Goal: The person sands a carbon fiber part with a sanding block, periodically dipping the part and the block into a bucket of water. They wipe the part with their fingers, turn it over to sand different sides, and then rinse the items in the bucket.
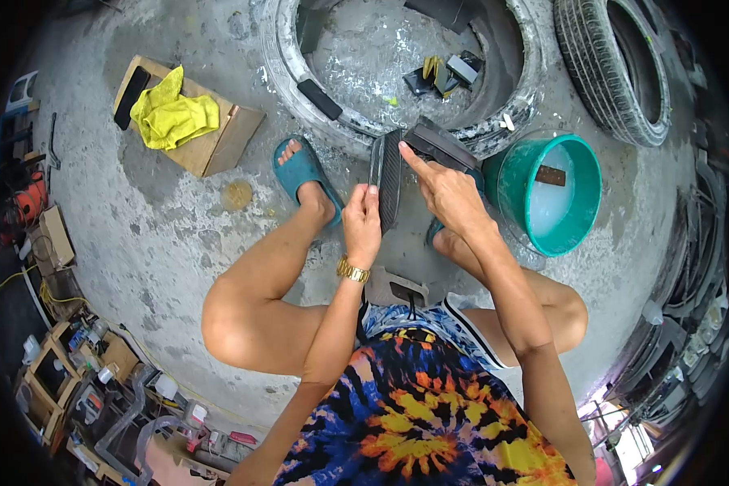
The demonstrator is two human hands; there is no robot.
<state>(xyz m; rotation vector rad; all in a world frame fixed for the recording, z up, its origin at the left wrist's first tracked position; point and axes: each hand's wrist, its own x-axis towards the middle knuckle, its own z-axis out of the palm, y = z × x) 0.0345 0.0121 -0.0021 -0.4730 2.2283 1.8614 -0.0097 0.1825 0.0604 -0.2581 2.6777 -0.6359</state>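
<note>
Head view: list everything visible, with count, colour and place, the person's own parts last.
Ribbed panel: one, dark, centre, held upright.
Dark block: one, black, pressed on panel's top.
Tyres: two, grey-black, top centre and top right.
Bucket: one, teal, right of hands.
Cloth: one, yellow, on the board.
Wooden board: one, tan, upper left.
Sandal: one seen, teal, left foot.
Watch: one, gold, left wrist.
Left hand: grips panel's edge.
Right hand: on dark block, forefinger extended.
</note>
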